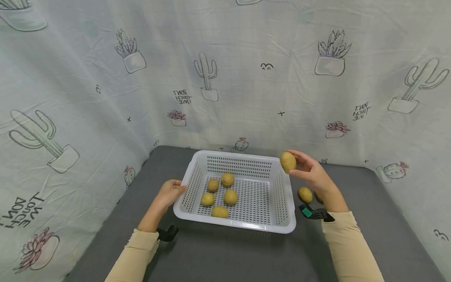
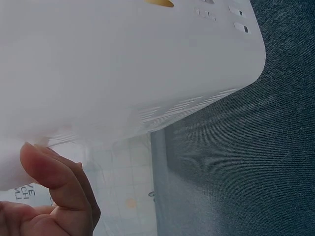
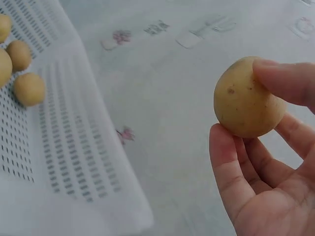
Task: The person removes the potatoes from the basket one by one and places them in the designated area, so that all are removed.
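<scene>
A white perforated plastic basket (image 1: 232, 226) holds several yellow potatoes (image 1: 230, 197) grouped toward its left half. At its left rim my left hand (image 1: 170, 193) grips the edge. The left wrist view shows that hand (image 2: 61, 189) with curled fingers beside the basket's wall (image 2: 113, 64), though the rim contact is partly blurred. My right hand (image 1: 311, 172) pinches one potato (image 1: 288, 161) between thumb and fingers, raised near the basket's back right corner. Seen from the right wrist, this potato (image 3: 246, 101) has small dark spots, and it is apart from the basket.
To the right of the basket, a potato (image 1: 305, 194) lies on the dark grey table (image 1: 225, 254). Another potato (image 1: 318, 197) is mostly hidden behind the right wrist. A pale curtain (image 1: 246, 90) printed with potted cacti hangs behind the table and along its sides.
</scene>
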A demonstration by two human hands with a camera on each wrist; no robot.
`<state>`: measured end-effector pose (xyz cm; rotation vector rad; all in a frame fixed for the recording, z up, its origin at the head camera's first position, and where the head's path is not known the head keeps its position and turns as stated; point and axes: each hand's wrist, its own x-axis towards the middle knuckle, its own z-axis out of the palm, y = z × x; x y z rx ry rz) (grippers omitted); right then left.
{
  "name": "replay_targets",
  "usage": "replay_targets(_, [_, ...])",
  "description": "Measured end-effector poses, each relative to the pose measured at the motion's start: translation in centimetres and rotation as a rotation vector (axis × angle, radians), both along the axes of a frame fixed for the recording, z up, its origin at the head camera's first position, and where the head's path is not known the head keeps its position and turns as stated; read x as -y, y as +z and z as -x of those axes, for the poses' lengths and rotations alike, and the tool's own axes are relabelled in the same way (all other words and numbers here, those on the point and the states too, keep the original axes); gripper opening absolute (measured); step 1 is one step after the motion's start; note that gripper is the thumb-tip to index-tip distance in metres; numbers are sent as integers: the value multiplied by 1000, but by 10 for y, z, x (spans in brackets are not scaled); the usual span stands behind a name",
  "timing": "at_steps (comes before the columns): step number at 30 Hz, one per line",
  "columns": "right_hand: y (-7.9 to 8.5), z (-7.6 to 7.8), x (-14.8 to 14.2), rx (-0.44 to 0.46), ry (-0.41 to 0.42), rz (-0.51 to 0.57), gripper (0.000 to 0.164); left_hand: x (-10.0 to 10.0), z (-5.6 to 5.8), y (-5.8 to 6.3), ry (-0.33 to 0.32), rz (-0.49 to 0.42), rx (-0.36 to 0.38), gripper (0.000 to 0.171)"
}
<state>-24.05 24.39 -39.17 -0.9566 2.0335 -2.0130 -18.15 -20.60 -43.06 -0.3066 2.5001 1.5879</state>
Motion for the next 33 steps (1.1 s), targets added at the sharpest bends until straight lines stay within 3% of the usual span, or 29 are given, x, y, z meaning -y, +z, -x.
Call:
replay_targets(10, [-9, -28, -33, 78, -338, -112, 58, 1, -3, -1, 4, -15, 3, 38])
replay_targets(20, [-28, -41, -74, 126, -457, -102, 61, 3, 1, -2, -4, -12, -2, 40])
replay_targets(27, [-50, -47, -105, 259, -563, -9, 64, 0, 1, -1, -1, -20, 6, 39])
replay_targets(33, [-68, -48, -122, 354, -650, -114, 74, 0, 1, 1, -2, -34, 0, 39])
